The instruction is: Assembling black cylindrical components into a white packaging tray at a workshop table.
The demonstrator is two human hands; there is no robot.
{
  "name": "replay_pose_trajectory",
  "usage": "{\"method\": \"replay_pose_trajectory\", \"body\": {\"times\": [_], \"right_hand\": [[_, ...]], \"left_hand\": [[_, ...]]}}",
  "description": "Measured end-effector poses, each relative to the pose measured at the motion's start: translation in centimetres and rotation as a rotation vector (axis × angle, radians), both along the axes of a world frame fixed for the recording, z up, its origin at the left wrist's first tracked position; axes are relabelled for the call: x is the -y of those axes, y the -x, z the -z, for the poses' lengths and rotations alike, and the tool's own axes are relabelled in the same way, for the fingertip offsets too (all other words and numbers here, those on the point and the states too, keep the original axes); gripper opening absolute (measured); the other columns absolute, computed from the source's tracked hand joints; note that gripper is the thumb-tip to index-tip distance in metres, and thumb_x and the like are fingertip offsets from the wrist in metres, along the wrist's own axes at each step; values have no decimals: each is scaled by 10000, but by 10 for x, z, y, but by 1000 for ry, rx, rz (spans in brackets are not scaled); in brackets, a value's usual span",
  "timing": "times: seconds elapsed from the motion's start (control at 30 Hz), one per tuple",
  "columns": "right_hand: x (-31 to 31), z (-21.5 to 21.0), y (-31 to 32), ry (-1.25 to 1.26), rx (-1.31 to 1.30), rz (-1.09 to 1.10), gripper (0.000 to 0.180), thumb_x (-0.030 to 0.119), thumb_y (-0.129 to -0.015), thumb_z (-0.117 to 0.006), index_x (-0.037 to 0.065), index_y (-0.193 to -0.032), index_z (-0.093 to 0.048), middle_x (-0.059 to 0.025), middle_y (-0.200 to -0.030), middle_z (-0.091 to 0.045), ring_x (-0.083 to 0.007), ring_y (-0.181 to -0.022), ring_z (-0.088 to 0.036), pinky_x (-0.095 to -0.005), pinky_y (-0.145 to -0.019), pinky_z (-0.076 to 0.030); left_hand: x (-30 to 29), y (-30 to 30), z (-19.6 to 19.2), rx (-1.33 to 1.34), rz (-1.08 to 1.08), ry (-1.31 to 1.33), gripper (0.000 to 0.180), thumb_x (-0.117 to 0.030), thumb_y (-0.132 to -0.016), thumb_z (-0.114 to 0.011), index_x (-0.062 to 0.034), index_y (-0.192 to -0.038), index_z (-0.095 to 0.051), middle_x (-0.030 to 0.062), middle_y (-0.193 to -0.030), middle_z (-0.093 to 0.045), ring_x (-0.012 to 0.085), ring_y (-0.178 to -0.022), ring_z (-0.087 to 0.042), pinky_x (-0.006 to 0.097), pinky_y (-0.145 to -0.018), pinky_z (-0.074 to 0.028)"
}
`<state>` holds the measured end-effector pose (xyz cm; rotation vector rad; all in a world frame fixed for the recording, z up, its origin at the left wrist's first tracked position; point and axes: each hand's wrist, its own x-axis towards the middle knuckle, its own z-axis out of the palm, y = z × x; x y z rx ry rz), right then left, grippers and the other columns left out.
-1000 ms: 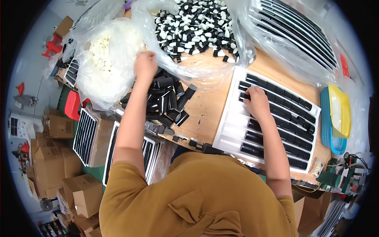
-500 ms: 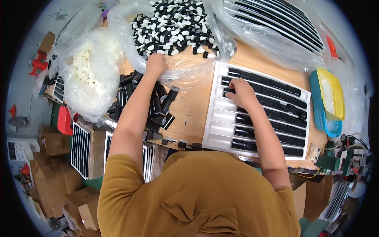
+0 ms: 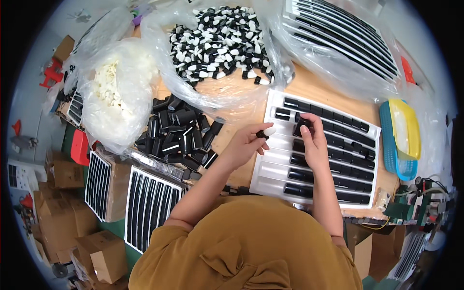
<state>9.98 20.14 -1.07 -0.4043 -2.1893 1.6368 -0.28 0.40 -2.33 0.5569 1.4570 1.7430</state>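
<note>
My left hand (image 3: 241, 147) is over the left edge of a white plastic tray (image 3: 271, 153), pinching a small black cap with a white rounded tip (image 3: 270, 131). Close by, above the tray's rows, my right hand (image 3: 315, 142) grips a short black tube (image 3: 300, 126), tilted, between thumb and fingers. The cap and the tube are apart. Rows of black tubes (image 3: 333, 157) lie in the tray's grooves. A lone black piece (image 3: 282, 114) lies at the left of the second groove.
Loose black tubes (image 3: 181, 130) are heaped left of the tray. Beyond stands an open clear bag of black-and-white caps (image 3: 220, 43), and a bag of pale pieces (image 3: 108, 87) at left. Wrapped filled trays (image 3: 343, 36) lie far right, a blue basket (image 3: 386, 130) at right.
My left hand has come back from the bag of caps to the tray with one cap. My right hand has raised a black tube from the tray's row.
</note>
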Motion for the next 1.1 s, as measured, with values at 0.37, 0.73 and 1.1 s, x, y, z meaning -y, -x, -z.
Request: {"method": "replay_pose_trajectory", "body": {"times": [0.37, 0.73, 1.1], "right_hand": [[17, -20, -27, 559, -68, 32, 230, 48, -886, -624, -8, -1109, -610, -25, -809, -636, -116, -755, -641, -245, -727, -529], [17, -18, -39, 271, 46, -146, 239, 37, -870, -643, -7, -1099, -590, 10, -765, -583, -56, -687, -550, -191, -625, -455], [34, -26, -45, 244, 44, -90, 210, 46, -894, -617, -21, -1087, -571, -24, -771, -607, -59, -661, -555, -202, -612, -470]], "left_hand": [[-5, -10, -27, 3, -43, -53, 346, 28, -825, -655, 39, -1164, -585, 70, -850, -657, 128, -786, -650, 231, -654, -509], [-2, -16, -33, -89, -13, 19, 296, 21, -819, -674, 46, -1110, -623, 82, -900, -685, 116, -790, -653, 229, -684, -532], [0, -22, -38, -112, 25, 7, 277, 41, -821, -657, 51, -1096, -628, 67, -907, -654, 110, -750, -640, 227, -682, -535]]}}
